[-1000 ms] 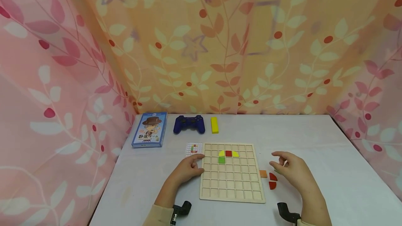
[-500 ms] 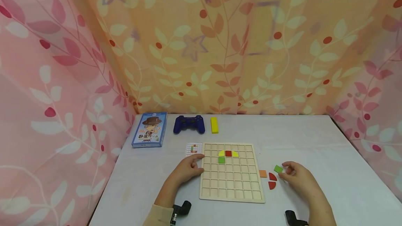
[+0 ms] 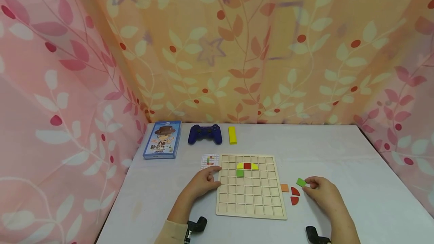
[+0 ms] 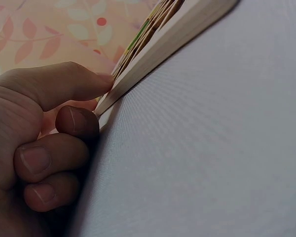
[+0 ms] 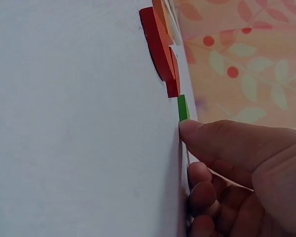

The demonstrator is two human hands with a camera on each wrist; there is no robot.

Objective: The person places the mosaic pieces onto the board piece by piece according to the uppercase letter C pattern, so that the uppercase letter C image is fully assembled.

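A: Head view?
B: My right hand (image 3: 321,195) pinches a green tile (image 3: 300,182) between thumb and index finger, right of the board (image 3: 249,199). Orange square (image 3: 285,188) just beside the board's right edge; two red quarter-rounds (image 3: 295,191) between that and me.
A: Left side?
B: My left hand (image 3: 201,183): thumb and index finger apart, both touching the board's left edge.
A: On the board?
B: Far part, one row: left yellow piece (image 3: 240,166), red square (image 3: 247,166), right yellow piece (image 3: 255,166). Green square (image 3: 240,173) on the near side of the left one. Printed card (image 3: 210,160) by the far left corner. Farther back, left to right: blue box (image 3: 162,139), game controller (image 3: 205,134), yellow block (image 3: 232,135).
A: Left wrist view?
B: Thumb against the board's edge, other fingers curled.
A: Right wrist view?
B: Thumb on the green tile, red pieces past it. Lifted or resting, can't tell.
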